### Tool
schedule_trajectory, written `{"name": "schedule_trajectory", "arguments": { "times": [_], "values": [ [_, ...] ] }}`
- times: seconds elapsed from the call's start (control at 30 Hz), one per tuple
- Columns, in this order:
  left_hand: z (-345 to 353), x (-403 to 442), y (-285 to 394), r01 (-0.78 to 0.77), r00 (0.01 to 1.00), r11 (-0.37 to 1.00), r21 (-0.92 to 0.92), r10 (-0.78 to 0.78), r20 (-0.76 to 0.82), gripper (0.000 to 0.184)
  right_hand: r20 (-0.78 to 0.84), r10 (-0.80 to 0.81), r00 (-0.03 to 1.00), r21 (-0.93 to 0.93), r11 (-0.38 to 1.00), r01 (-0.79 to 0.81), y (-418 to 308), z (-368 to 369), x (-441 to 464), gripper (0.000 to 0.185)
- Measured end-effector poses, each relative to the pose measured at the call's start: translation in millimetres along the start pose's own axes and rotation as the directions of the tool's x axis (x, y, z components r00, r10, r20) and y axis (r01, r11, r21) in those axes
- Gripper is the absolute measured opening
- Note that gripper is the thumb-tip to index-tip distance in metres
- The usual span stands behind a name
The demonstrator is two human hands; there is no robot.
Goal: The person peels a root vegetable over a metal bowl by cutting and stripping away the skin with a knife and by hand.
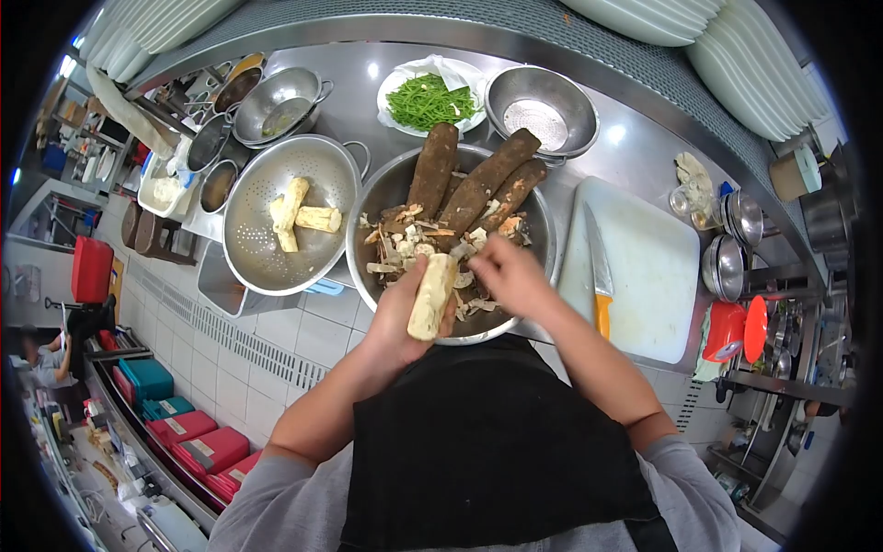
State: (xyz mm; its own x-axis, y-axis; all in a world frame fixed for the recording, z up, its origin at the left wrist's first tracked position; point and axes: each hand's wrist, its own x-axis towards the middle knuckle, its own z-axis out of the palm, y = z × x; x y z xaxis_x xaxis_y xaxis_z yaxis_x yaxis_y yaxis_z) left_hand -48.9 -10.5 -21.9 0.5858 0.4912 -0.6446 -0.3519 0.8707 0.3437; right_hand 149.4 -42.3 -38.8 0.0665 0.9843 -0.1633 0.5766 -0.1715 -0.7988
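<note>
A pale peeled root (430, 299) is in my left hand (397, 308), held over the near side of a large steel bowl (361, 267). Just right of the root, my right hand (506, 276) is closed, its fingers bent together; what they hold, if anything, is too small to name. Several brown unpeeled roots (432, 173) lean against the bowl's far side, above peelings and pale scraps (405, 244). To the left, a perforated colander (246, 207) contains peeled root pieces (317, 219).
On the right lies a white cutting board (653, 276) with an orange-handled knife (601, 276). Behind the bowl are a plate of green vegetables (428, 101) and a steel strainer (543, 110). Metal bowls (722, 267) stand at the far right. Another person (55, 363) is far left.
</note>
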Motion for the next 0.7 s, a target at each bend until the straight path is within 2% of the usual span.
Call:
{"name": "schedule_trajectory", "arguments": {
  "times": [0.07,0.1,0.13,0.17,0.2,0.27,0.33,0.43,0.57,0.63,0.7],
  "values": [
    [4.1,-4.8,1.3,0.007,1.000,0.999,0.041,-0.007,-0.005,0.045,-0.065,0.004,0.998,0.023,1.000,-0.003,23.6,-11.1,9.8,0.027],
    [3.3,-2.7,2.8,0.001,1.000,1.000,0.022,0.000,-0.029,0.045,0.007,0.099,0.995,0.025,0.995,-0.099,15.5,-19.4,8.5,0.026],
    [2.4,0.2,2.9,-0.003,0.999,1.000,0.007,0.003,-0.046,0.045,0.005,0.102,0.995,0.027,0.994,-0.102,3.9,-22.4,3.4,0.026],
    [-8.6,6.6,2.2,-0.033,0.997,0.999,0.012,0.032,0.066,0.045,0.018,0.051,0.999,0.020,0.998,-0.052,-10.0,-23.4,-1.7,0.027],
    [-4.4,7.8,2.5,-0.032,0.997,0.999,0.014,0.031,0.076,0.045,0.032,0.000,1.000,0.010,1.000,0.000,-20.6,-23.8,-6.5,0.027],
    [0.7,3.6,2.2,-0.072,0.997,0.997,0.023,0.072,-0.003,0.046,0.140,-0.123,0.983,0.088,0.990,0.111,-37.3,-21.1,-18.6,0.025],
    [-0.1,3.3,0.9,-0.062,0.998,0.998,0.026,0.062,0.001,0.046,0.180,-0.270,0.946,0.145,0.958,0.246,-42.2,-13.4,-24.2,0.027],
    [8.7,-0.8,1.9,-0.037,0.998,0.999,0.001,0.037,-0.043,0.045,0.175,-0.302,0.937,0.127,0.951,0.283,-31.9,-10.9,-18.0,0.027],
    [3.5,1.1,3.4,-0.007,1.000,1.000,-0.010,0.007,-0.009,0.045,0.159,-0.299,0.941,0.055,0.954,0.294,-23.4,-6.0,-13.5,0.028],
    [-1.1,0.6,3.8,-0.002,0.995,1.000,0.010,0.001,0.101,0.045,0.122,-0.241,0.963,0.037,0.970,0.239,-24.3,-5.8,-9.6,0.029],
    [1.5,-0.3,2.9,-0.007,0.998,1.000,0.004,0.006,0.056,0.045,0.119,-0.219,0.968,0.043,0.976,0.215,-18.7,-3.0,-3.5,0.029]
  ]
}}
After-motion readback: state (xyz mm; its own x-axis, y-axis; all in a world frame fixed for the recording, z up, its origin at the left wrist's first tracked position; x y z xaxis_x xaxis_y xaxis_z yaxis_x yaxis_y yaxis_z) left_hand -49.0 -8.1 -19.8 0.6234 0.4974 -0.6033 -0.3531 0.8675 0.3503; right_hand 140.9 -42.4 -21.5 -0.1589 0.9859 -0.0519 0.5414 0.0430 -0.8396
